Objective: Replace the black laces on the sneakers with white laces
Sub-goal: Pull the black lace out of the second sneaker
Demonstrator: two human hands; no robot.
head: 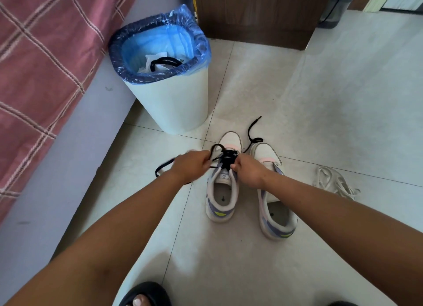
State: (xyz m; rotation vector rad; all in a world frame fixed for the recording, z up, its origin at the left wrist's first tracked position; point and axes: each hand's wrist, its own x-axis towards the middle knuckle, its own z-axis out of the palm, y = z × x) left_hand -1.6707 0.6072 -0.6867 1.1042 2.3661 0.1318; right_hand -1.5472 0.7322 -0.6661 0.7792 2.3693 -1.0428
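Two sneakers stand side by side on the floor (320, 99), heels toward the person, which puts the lacing in easy reach of both arms. Furthest left, a bed (45, 65) with a pink checked cover runs along the edge, and just beside it a bin (174, 104) with a blue liner already holds one black lace (164, 61), likely pulled from the right sneaker (278, 216), which shows no lacing. Next, the left hand (191, 166) is curled round a loop of the other black lace (226, 158), with a loose end trailing on the floor behind it. That lace is partly threaded through the left sneaker (220, 205). The right hand (248, 170) pinches the lace at the eyelets, fingers bent close; its exact grip is hard to see. Another loose end lies by the toes. Furthest right, the white laces (335, 183) lie in a heap, apart, waiting.
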